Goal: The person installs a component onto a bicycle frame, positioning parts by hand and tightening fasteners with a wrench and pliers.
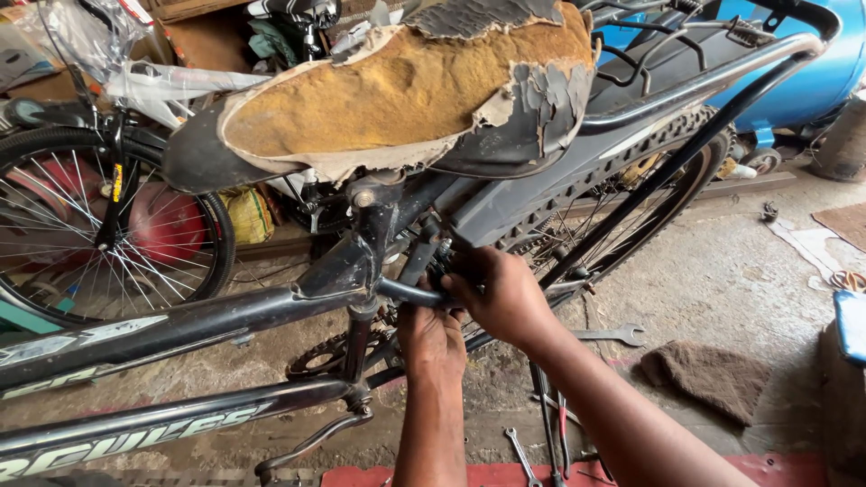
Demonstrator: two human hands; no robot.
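Below torn saddle [406,86], right hand [501,293] clasping seat-stay [410,291].

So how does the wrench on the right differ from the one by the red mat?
The right wrench lies nearly level on bare concrete and is larger in view. The near wrench lies slanted, partly over the red mat, and looks slimmer. Both are grey metal, untouched by either hand.

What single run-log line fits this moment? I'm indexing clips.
left hand: under black bicycle frame | right hand: gripping by rear stay | torn foam saddle above | steel spanner on floor
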